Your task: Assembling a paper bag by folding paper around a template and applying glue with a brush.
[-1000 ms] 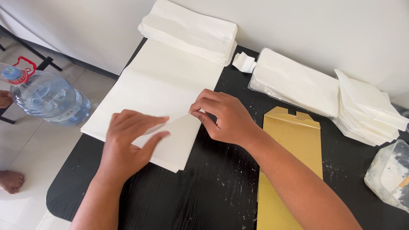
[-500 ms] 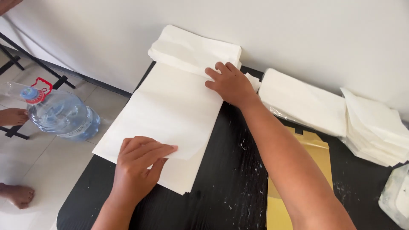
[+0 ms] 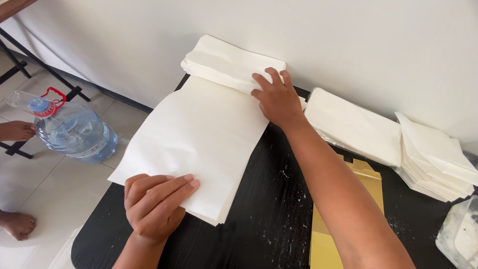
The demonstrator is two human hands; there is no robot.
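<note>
Under the left hand [image 3: 157,204] fingers lies the folded paper [image 3: 199,144] near edge

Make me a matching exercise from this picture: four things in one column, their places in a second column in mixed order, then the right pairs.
Things:
1. left hand
2. right hand
3. water bottle
4. gold pouch

Places:
A. on the floor, left of the table
B. flat on the black table, under the right forearm
C. pressing the near corner of the big white sheet
D. at the far end of the sheet, against the white stack by the wall

Pairs: 1-C, 2-D, 3-A, 4-B
</note>
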